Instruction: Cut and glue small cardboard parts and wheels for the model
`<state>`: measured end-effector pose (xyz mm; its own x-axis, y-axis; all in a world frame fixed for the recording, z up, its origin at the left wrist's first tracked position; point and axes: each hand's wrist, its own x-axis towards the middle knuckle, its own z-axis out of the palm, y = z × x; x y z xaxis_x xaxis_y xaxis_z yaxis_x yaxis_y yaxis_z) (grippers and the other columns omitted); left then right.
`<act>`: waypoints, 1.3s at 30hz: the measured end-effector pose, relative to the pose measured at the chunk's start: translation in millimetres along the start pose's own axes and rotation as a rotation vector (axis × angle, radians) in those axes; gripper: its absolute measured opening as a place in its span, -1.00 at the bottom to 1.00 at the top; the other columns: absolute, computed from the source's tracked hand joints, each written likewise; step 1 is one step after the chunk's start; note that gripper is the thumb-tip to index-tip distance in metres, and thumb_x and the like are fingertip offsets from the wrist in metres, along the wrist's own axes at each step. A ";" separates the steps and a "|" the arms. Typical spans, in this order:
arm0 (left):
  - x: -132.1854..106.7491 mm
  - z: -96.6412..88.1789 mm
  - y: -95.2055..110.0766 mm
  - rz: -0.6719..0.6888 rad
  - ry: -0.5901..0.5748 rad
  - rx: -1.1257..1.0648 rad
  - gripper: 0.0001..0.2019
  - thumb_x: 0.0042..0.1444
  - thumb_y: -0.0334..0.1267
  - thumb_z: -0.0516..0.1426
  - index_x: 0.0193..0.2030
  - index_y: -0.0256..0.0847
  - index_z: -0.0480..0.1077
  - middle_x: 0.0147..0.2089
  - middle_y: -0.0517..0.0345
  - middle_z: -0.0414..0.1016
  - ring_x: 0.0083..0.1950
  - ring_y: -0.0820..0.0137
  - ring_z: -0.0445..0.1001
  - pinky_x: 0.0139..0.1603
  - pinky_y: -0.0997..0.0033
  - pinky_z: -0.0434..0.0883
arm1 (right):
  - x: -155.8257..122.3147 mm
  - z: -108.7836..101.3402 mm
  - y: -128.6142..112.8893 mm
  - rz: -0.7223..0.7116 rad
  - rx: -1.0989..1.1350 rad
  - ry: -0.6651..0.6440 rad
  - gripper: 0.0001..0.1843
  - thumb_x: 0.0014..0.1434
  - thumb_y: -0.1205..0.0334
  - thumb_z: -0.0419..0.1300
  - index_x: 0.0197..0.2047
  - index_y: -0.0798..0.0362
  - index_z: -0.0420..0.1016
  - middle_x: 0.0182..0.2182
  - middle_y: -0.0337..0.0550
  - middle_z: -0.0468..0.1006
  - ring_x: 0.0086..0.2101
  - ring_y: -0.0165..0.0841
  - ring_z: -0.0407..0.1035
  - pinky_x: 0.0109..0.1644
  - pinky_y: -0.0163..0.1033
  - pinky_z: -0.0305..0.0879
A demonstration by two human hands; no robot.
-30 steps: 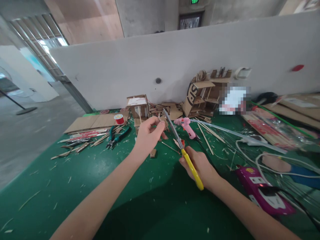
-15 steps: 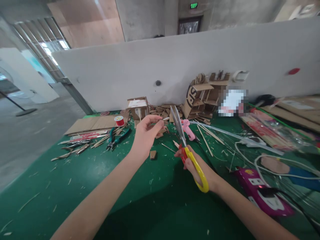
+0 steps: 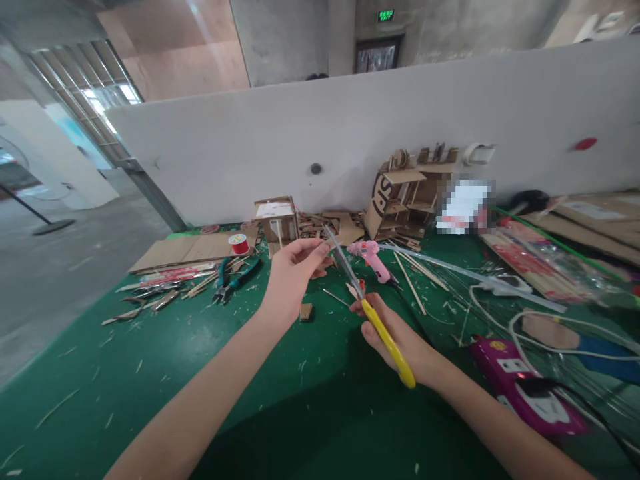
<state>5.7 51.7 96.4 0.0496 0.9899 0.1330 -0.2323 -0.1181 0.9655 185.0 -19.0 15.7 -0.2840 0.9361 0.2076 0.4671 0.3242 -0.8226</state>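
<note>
My right hand (image 3: 406, 337) is closed around a pair of scissors (image 3: 383, 327) with yellow and red handles. The blades point up and away to the left, their tips beside the fingertips of my left hand (image 3: 291, 275). Thumb and fingers of that left hand are pinched together over the table; what they hold is too small or hidden to make out. Below it a small cardboard piece (image 3: 306, 312) lies on the green table (image 3: 280, 400). Just beyond the scissors rests a pink glue gun (image 3: 376, 261).
Teal-handled pliers (image 3: 231, 285), a red thread spool (image 3: 239, 244) and cardboard sheets lie left. A small cardboard box (image 3: 277, 217) and a cardboard shelf (image 3: 395, 200) stand against the white partition (image 3: 225, 153). A purple power strip (image 3: 525, 387) and cables lie right.
The scissors have tilted left, bringing their blades to the left fingertips, and the blades look closer together. My left hand has barely moved.
</note>
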 end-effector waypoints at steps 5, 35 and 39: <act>-1.9 0.7 2.3 0.010 -0.038 0.085 -0.77 -0.07 -0.18 0.34 -0.32 -0.28 0.52 -0.48 0.18 0.49 -0.45 0.52 0.43 -0.46 0.54 0.33 | 0.4 0.9 1.5 -0.002 0.011 0.000 -0.62 0.29 -0.17 -0.05 -0.13 -0.01 0.16 -0.29 -0.14 0.28 -0.20 -0.20 0.29 -0.12 -0.08 0.33; -1.7 2.0 -5.7 0.056 -0.021 0.007 -0.79 -0.09 -0.18 0.34 -0.37 -0.27 0.53 -0.46 0.17 0.49 -0.42 0.52 0.43 -0.43 0.53 0.38 | 4.9 6.5 4.4 0.069 0.251 -0.022 -0.48 0.23 -0.32 -0.03 -0.10 0.00 0.17 -0.20 -0.11 0.33 -0.36 -0.37 0.25 -0.28 -0.24 0.33; -2.2 1.8 -4.3 0.048 -0.036 0.011 -0.79 -0.08 -0.19 0.34 -0.36 -0.28 0.53 -0.47 0.18 0.48 -0.41 0.51 0.43 -0.42 0.53 0.38 | 5.2 7.9 8.4 0.064 0.253 -0.026 -0.49 0.24 -0.31 -0.04 -0.10 -0.01 0.16 -0.20 -0.10 0.32 -0.35 -0.36 0.24 -0.28 -0.22 0.32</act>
<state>8.3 49.9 92.3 0.0735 0.9795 0.1874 -0.2244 -0.1668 0.9601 180.9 -12.5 5.7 -0.2838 0.9487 0.1397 0.2611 0.2166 -0.9407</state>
